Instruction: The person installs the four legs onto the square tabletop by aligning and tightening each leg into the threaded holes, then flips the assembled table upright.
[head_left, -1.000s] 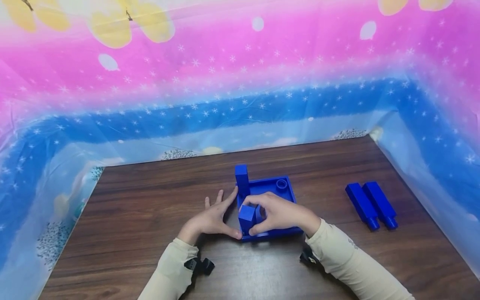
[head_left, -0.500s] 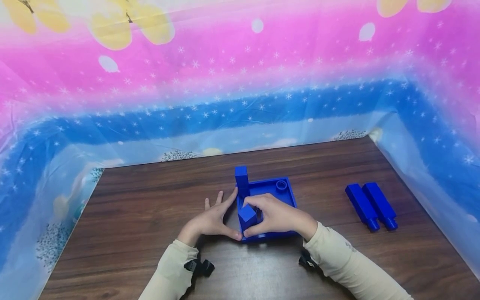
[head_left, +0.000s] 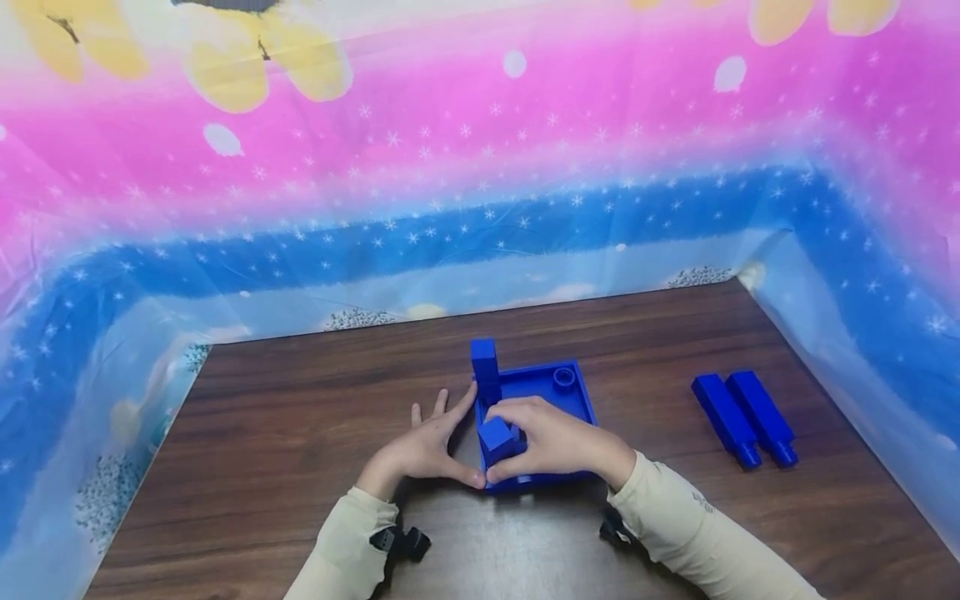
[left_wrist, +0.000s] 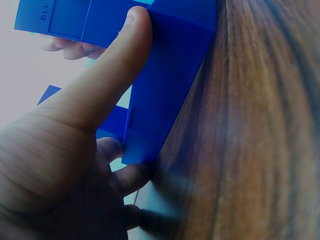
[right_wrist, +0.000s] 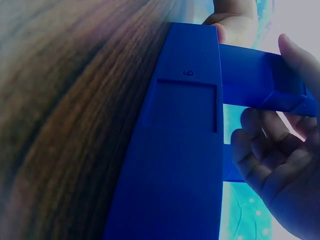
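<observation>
A shallow blue tray-like base (head_left: 528,366) lies on the wooden table, with a round socket (head_left: 564,379) in its far right corner. One square blue leg (head_left: 485,371) stands upright at the far left corner. At the near left corner, my right hand (head_left: 562,446) grips a second square leg (head_left: 495,437) between thumb and fingers; its lower end is hidden. My left hand (head_left: 422,450) is spread along the base's left side, thumb touching the near corner and forefinger by the far one. In the left wrist view, the thumb (left_wrist: 127,55) presses the corner.
Two loose blue square legs (head_left: 726,417) with round pegs lie side by side on the table (head_left: 315,408) to the right. A patterned cloth (head_left: 420,208) hangs behind and beside the table.
The held leg has turned about its upright axis as my right fingers twisted it. My left hand stays at the base. The head view has tilted slightly upward.
</observation>
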